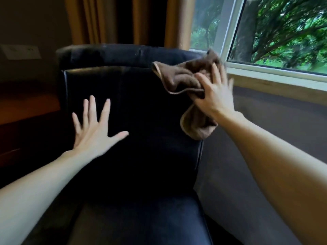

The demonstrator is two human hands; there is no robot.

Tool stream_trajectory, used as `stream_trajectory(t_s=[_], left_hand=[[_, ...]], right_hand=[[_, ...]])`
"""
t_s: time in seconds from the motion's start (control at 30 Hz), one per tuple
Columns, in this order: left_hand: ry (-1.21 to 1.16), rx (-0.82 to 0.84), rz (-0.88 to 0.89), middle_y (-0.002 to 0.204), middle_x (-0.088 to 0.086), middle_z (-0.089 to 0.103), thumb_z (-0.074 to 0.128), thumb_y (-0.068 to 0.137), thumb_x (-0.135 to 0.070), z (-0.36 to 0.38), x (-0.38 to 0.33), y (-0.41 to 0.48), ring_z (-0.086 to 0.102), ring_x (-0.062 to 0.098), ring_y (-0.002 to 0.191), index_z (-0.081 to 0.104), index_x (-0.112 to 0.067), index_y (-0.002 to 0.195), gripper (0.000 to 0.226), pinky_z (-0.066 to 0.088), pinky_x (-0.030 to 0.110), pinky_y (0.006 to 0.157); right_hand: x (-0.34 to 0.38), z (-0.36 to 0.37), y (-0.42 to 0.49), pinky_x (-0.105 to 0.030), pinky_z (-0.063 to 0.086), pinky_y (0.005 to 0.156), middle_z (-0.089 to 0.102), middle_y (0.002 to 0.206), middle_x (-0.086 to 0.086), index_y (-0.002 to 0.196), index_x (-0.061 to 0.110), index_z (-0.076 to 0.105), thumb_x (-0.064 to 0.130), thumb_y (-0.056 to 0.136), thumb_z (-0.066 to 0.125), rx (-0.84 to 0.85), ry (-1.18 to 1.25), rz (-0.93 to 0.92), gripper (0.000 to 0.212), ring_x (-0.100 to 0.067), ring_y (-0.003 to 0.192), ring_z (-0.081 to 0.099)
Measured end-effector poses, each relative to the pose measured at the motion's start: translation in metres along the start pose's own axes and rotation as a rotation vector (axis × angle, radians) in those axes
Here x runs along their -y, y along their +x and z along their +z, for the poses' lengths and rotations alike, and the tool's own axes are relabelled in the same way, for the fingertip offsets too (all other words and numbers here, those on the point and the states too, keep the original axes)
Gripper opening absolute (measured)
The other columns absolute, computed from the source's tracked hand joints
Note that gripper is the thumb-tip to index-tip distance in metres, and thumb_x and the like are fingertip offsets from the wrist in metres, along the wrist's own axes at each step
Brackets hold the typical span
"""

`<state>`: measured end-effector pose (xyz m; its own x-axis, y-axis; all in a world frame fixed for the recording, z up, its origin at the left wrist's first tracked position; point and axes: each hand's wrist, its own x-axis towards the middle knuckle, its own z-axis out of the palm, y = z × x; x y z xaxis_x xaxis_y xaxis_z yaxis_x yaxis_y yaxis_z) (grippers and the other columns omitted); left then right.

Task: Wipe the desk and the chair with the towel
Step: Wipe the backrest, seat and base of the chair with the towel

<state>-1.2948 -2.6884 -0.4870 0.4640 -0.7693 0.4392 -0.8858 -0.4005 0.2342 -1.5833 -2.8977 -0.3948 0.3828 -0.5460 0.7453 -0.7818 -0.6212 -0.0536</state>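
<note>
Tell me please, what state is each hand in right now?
Left hand: open, flat on the chair back.
Right hand: open, pressing the towel.

One dark chair fills the centre of the frame. One brown towel lies at its upper right edge. Two hands show: one left hand at centre left, one right hand at centre right. One window stands at upper right (two panes, split by a white bar). One tan curtain hangs at top centre. One wall plate sits at upper left.
</note>
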Motion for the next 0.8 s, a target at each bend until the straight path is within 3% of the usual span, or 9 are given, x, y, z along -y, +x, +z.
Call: stream_trajectory(t_s=[0.07,0.23,0.33,0.4,0.47,0.5,0.6,0.7,0.8], left_hand=[[0.018,0.101,-0.056,0.161,0.016,-0.04,0.042,0.071,-0.094,0.005,-0.019,0.006,-0.04,0.031,0.148,-0.029,-0.026,0.158,0.13,-0.013,0.066,0.119],[0.096,0.055,-0.113,0.156,0.023,-0.044,0.032,0.061,-0.102,0.029,-0.023,0.013,-0.044,0.037,0.144,-0.039,-0.018,0.151,0.142,-0.013,0.074,0.115],[0.12,-0.011,-0.098,0.159,0.027,-0.037,0.033,0.064,-0.1,0.04,-0.024,0.015,-0.04,0.039,0.147,-0.034,-0.015,0.155,0.141,-0.01,0.077,0.114],[0.139,-0.047,-0.082,0.16,0.028,-0.034,0.035,0.066,-0.099,0.048,-0.023,0.015,-0.037,0.039,0.148,-0.03,-0.014,0.156,0.14,-0.01,0.077,0.114],[0.151,-0.056,-0.087,0.161,0.027,-0.034,0.036,0.068,-0.098,0.05,-0.022,0.014,-0.036,0.039,0.148,-0.029,-0.014,0.157,0.139,-0.011,0.077,0.114],[0.16,-0.056,-0.084,0.161,0.027,-0.034,0.036,0.068,-0.098,0.052,-0.02,0.014,-0.037,0.038,0.148,-0.03,-0.014,0.157,0.138,-0.011,0.076,0.114],[0.166,-0.049,-0.081,0.16,0.026,-0.035,0.037,0.07,-0.097,0.053,-0.017,0.014,-0.037,0.038,0.148,-0.03,-0.015,0.157,0.137,-0.012,0.076,0.114],[0.149,-0.047,-0.067,0.161,0.026,-0.034,0.039,0.07,-0.097,0.049,-0.017,0.012,-0.035,0.038,0.149,-0.03,-0.017,0.157,0.137,-0.013,0.075,0.114],[0.132,-0.053,-0.063,0.162,0.025,-0.033,0.039,0.07,-0.096,0.049,-0.017,0.012,-0.035,0.037,0.15,-0.03,-0.018,0.157,0.136,-0.012,0.075,0.115]], right_hand=[[-0.011,0.022,-0.019,-0.06,0.041,0.112,0.018,0.17,-0.014,0.153,0.032,0.042,0.046,0.084,0.063,0.023,0.125,0.076,0.073,-0.034,0.158,0.01],[-0.017,0.081,-0.126,-0.042,0.045,0.105,0.043,0.154,-0.014,0.152,0.018,0.044,0.041,0.086,0.05,-0.078,0.464,0.335,0.07,-0.036,0.138,0.047],[-0.009,0.119,-0.225,-0.035,0.048,0.1,0.055,0.143,-0.004,0.149,0.029,0.046,0.037,0.093,0.05,0.071,0.597,0.536,0.056,-0.029,0.125,0.059],[0.012,0.138,-0.286,-0.038,0.054,0.093,0.069,0.125,-0.003,0.141,0.037,0.051,0.045,0.099,0.049,0.301,0.569,0.669,0.043,-0.029,0.11,0.069],[0.038,0.162,-0.326,-0.047,0.06,0.083,0.077,0.097,-0.008,0.121,0.029,0.064,0.047,0.097,0.045,0.482,0.526,0.718,0.035,-0.034,0.089,0.074],[0.054,0.173,-0.333,-0.049,0.06,0.08,0.075,0.093,-0.013,0.112,0.022,0.067,0.043,0.09,0.043,0.551,0.644,0.783,0.039,-0.039,0.087,0.073],[0.081,0.178,-0.304,-0.046,0.05,0.095,0.073,0.105,-0.012,0.109,0.016,0.072,0.051,0.084,0.039,0.438,0.719,0.92,0.054,-0.037,0.106,0.065],[0.075,0.166,-0.286,-0.043,0.053,0.093,0.076,0.091,-0.001,0.097,0.019,0.073,0.06,0.076,0.039,0.114,0.824,1.271,0.057,-0.026,0.092,0.071],[0.061,0.128,-0.266,-0.045,0.054,0.097,0.076,0.1,0.0,0.106,0.023,0.071,0.06,0.079,0.047,-0.124,0.887,1.271,0.052,-0.021,0.097,0.072]])
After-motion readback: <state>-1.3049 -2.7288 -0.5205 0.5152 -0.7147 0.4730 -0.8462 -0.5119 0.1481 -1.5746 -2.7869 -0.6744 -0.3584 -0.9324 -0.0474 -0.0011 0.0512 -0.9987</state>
